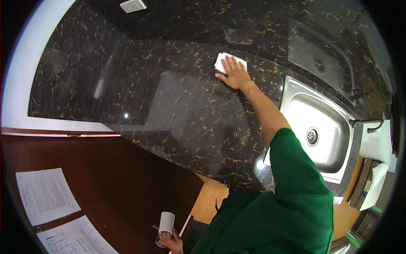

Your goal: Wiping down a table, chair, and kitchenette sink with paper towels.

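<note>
My right hand (pixel 234 73) lies flat with fingers apart on a folded white cloth or paper towel (pixel 219 64), pressing it against the dark marble-patterned countertop (pixel 196 111). The cloth sits towards the back of the counter, near the wall. Low in the picture, my left hand (pixel 172 242) is closed around the lower end of a smooth white cylinder (pixel 166 221). Whether this is a paper roll or a cup cannot be told. Behind that hand a metal door handle (pixel 155 226) partly shows.
A stainless steel sink (pixel 298 108) with a tap (pixel 369 123) is set into the counter at right. A white wall socket (pixel 133 5) sits at the back. At left stands a dark wooden door (pixel 127 177) bearing printed sheets (pixel 47 195). Stacked boxes (pixel 364 182) are at far right.
</note>
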Tool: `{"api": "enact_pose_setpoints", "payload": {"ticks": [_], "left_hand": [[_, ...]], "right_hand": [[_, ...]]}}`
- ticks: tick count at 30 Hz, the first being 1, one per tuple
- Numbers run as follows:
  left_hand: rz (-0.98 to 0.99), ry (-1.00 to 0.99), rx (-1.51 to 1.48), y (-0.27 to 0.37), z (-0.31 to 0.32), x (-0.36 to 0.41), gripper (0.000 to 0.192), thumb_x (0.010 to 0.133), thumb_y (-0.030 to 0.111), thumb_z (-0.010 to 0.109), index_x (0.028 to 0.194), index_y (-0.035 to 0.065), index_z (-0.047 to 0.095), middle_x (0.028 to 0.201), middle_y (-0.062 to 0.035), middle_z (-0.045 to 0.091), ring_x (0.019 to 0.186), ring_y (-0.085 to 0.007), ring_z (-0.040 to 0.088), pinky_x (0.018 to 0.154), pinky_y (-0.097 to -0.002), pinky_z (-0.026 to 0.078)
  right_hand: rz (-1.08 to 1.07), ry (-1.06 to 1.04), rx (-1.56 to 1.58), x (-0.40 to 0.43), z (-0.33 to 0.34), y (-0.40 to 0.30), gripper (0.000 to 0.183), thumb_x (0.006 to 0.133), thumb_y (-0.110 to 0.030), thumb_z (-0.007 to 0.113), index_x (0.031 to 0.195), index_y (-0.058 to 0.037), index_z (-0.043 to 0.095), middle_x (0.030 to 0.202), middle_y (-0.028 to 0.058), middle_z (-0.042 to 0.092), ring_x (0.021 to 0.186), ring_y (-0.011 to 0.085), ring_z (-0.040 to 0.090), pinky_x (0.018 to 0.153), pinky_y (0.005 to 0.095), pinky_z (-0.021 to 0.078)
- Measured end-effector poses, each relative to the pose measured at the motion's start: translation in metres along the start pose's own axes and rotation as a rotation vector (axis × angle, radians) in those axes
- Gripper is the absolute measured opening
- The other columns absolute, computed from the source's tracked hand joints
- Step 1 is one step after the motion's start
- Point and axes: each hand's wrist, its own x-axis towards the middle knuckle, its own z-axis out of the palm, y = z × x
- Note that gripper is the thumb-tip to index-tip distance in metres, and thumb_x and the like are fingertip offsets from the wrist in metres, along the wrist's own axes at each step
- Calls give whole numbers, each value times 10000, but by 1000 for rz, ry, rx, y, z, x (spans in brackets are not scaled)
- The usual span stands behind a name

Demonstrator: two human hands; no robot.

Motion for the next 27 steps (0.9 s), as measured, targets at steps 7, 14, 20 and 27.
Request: {"api": "enact_pose_setpoints", "payload": {"ticks": [7,14,20,27], "left_hand": [[18,170,-360,6,19,11,198,844,137,601,958,-18,650,923,-195,619,869,-441,545,745,-519,433],[-50,90,-374,29,8,16,171,833,92,610,957,-18,655,947,-182,639,904,-407,581,746,-474,461],[-54,159,-344,38,18,23,189,803,174,648,893,9,664,897,-149,628,842,-389,564,669,-460,441],[-78,198,-338,41,20,22,169,780,182,675,851,28,674,835,-138,634,815,-374,579,646,-459,445]], "right_hand": [[-10,221,-3,36,12,30,503,994,-347,339,1418,-80,390,1501,143,336,1381,326,324,1116,457,288],[-502,285,202,-112,60,-129,464,912,-239,477,1284,37,445,1269,220,529,1142,367,532,960,481,433],[-780,159,171,-186,49,-181,487,911,-333,500,1315,-60,500,1444,177,372,1334,329,360,1001,448,374],[-246,248,-34,20,22,-97,758,931,-603,376,1412,-17,376,1484,183,332,1375,330,304,1080,434,309]]}}
